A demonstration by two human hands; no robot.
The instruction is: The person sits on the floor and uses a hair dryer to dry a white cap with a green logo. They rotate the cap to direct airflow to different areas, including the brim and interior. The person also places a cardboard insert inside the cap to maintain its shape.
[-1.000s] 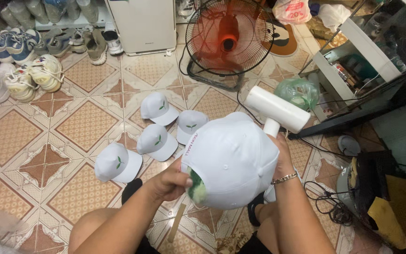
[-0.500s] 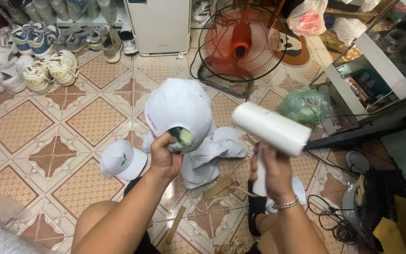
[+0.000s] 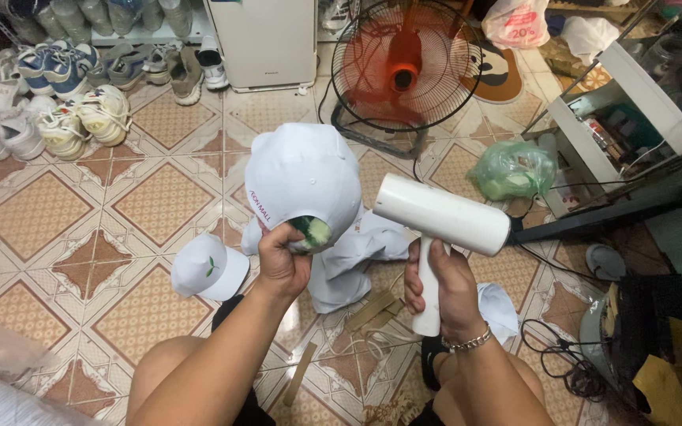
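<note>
Near edge: person sitting on the tiled floor [image 3: 57, 205], bare knees showing at the bottom. Left hand [image 3: 284, 256] is clenching the brim edge of a white cap [image 3: 301, 177], holding it raised over the floor, crown facing the camera, a green patch peeking by the fingers. Right hand [image 3: 445, 288], bracelet on the wrist, is grasping the handle of a white hair dryer [image 3: 440, 214], barrel lying level just right of the cap, its left end nearly touching the cap.

Under the raised cap: a loose pile of white caps [image 3: 357, 256] lying crumpled on the tiles, one more white cap with a green logo [image 3: 208, 267] sitting left of the hand, brown strips near the knees.

Progress, judging only from this: one cap is being worked on with the dryer, several caps are waiting on the floor; can't tell which of those are done.

Farther: green plastic bag [image 3: 512, 168] at right, red floor fan [image 3: 404, 67] behind the cap, white appliance [image 3: 270, 39] beside it, rows of sneakers [image 3: 57, 102] at far left
</note>
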